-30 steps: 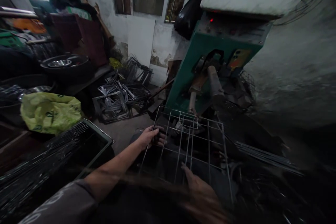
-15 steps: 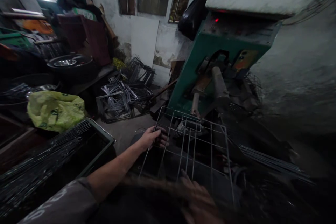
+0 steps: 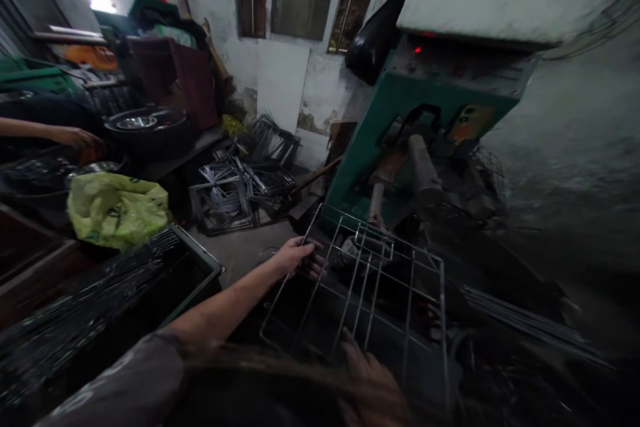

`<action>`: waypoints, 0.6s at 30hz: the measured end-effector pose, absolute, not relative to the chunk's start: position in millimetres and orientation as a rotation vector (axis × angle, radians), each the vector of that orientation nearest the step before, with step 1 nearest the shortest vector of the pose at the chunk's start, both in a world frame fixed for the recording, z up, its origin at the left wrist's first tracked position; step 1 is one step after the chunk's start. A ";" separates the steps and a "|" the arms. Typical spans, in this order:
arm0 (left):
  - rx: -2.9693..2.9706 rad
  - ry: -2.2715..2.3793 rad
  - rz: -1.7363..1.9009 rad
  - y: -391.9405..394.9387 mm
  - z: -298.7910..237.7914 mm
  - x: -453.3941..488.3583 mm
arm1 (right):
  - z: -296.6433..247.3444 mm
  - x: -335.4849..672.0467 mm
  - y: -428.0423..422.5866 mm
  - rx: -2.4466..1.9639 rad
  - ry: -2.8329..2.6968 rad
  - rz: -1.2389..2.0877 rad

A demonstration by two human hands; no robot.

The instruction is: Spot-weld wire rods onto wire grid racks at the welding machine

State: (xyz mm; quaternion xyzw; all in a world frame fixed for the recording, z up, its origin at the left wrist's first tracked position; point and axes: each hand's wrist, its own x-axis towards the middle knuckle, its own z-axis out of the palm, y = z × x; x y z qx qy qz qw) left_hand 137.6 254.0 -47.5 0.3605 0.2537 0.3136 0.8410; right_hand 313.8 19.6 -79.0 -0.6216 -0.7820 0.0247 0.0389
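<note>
A rectangular wire grid rack (image 3: 406, 293) lies flat in front of a green machine (image 3: 395, 120). My left hand (image 3: 297, 257) is closed around the rack's left edge wire. At the near edge of the rack, my right hand (image 3: 373, 383) shows dark and blurred. Its fingers rest on the rack's near wires, and I cannot make out whether they grip. The machine's metal arms (image 3: 423, 170) reach out over the far end of the rack.
A green-rimmed bin of long metal rods (image 3: 100, 300) stands at the left. Beyond it lie a yellow-green plastic bag (image 3: 117, 210) and a pile of bent wire frames (image 3: 240, 180). Another person's hand (image 3: 75, 139) shows at the far left. More rods (image 3: 525, 320) lie at the right.
The view has shifted slightly, so everything sits a bit lower and to the right. Another person's hand has come into view at the far left. My hands stay on the rack.
</note>
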 end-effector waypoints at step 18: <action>0.786 0.438 0.692 303.9 -56.3 189.7 | -53.3 362.7 67.3 -2.084 -2.408 0.274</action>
